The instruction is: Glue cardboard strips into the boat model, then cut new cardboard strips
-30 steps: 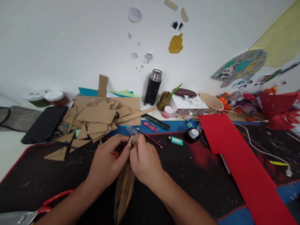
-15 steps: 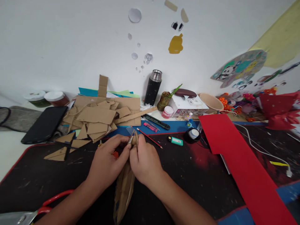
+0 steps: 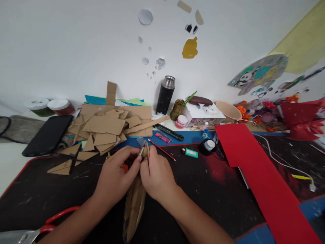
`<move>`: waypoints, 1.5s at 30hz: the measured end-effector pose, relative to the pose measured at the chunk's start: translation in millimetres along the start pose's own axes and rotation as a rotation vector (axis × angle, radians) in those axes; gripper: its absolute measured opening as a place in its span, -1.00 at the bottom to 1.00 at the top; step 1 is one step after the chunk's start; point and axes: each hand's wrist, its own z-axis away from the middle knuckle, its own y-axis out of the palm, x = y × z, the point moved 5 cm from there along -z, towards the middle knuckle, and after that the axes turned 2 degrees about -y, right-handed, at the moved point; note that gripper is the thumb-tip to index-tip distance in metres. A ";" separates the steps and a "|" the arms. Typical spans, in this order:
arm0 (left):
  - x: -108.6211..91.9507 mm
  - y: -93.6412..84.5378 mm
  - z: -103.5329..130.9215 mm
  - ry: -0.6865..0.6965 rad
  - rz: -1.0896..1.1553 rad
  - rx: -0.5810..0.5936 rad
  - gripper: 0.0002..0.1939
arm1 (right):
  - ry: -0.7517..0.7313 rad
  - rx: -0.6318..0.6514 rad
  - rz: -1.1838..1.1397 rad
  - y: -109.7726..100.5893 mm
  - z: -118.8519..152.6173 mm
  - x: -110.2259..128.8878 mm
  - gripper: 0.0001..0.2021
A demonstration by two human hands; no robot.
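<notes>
Cardboard piece [image 3: 134, 210]: brown, creased, long and narrow, tapering to the lower end; held lengthwise over the dark mat [image 3: 198, 203], its upper end between the hands.
Left hand [image 3: 116, 174]: fingers closed on the upper end, thumb pressed along its edge.
Right hand [image 3: 158, 174]: fingers curled tight round the same end, thumb beside the left thumb.
Clear strip [image 3: 140, 141]: see-through, stiff-looking, jutting beyond the left fingertips.
Pencil [image 3: 162, 149]: red, slim, lying just past the right hand.
Scraps [image 3: 104, 125]: matte brown cardboard, angular cuts, heaped beyond the left hand; loose triangles at the mat's edge.
Scissors [image 3: 43, 228]: red loops, grey metal, partly behind the left forearm.
Red card [image 3: 264, 186]: smooth, flat, straight-edged, stepped outline, well to the right.
Mat: dark, paint-flecked, red-edged; its surface spans from the right forearm to the red card.
Lighter [image 3: 190, 152]: teal, lying between pencil and black cup [image 3: 208, 147].
</notes>
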 end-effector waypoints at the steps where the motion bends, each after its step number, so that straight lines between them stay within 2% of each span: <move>1: 0.2 0.1 0.1 0.000 0.002 0.001 -0.85 | -0.001 -0.001 -0.005 0.0 -0.2 0.1 -0.82; 45: 1.1 -0.1 1.0 -0.024 0.002 -0.003 -0.84 | 0.009 0.014 -0.005 -0.7 0.9 1.6 -0.81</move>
